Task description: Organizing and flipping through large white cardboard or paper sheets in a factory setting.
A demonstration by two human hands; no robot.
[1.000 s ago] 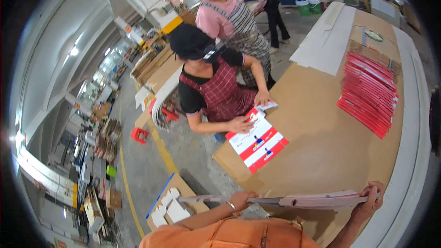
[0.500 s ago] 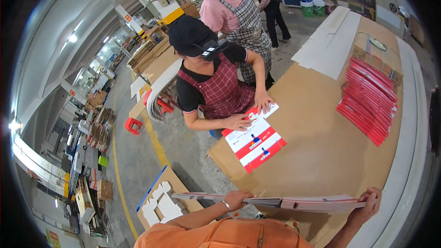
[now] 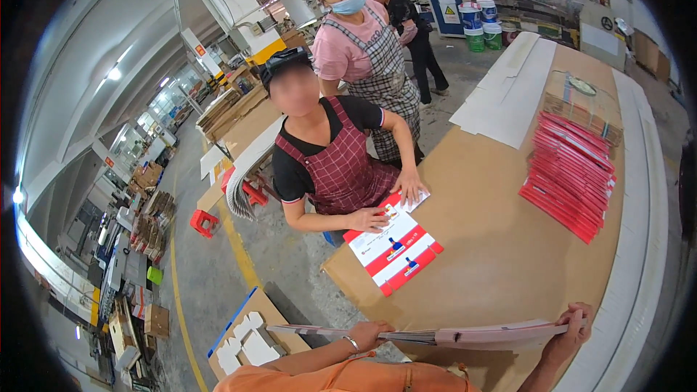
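Observation:
A thin stack of flat cardboard pieces [image 3: 494, 335] stretches across in front of my body, seen almost edge-on. My left hand [image 3: 369, 334], with a bracelet at its wrist, is closed round the stack near its middle. At the right end, my right hand [image 3: 575, 323] grips the same stack with fingers curled over its edge. What is printed on the stack's faces is hidden. Beyond it, on a brown-covered table [image 3: 494, 247], a co-worker's two hands press on a flat red-and-white printed carton blank [image 3: 392, 247].
Red flat packs [image 3: 570, 174] lie fanned out at the table's right, by a tied cardboard bundle [image 3: 584, 105]. White sheets [image 3: 508, 91] cover the far end. White cutouts [image 3: 254, 341] rest on a board at lower left. Two co-workers stand or sit across the table; another person is behind.
My view has tilted up a little, so the scene sits lower. The seated co-worker's head has lifted. Both my hands still hold the stack, almost unmoved.

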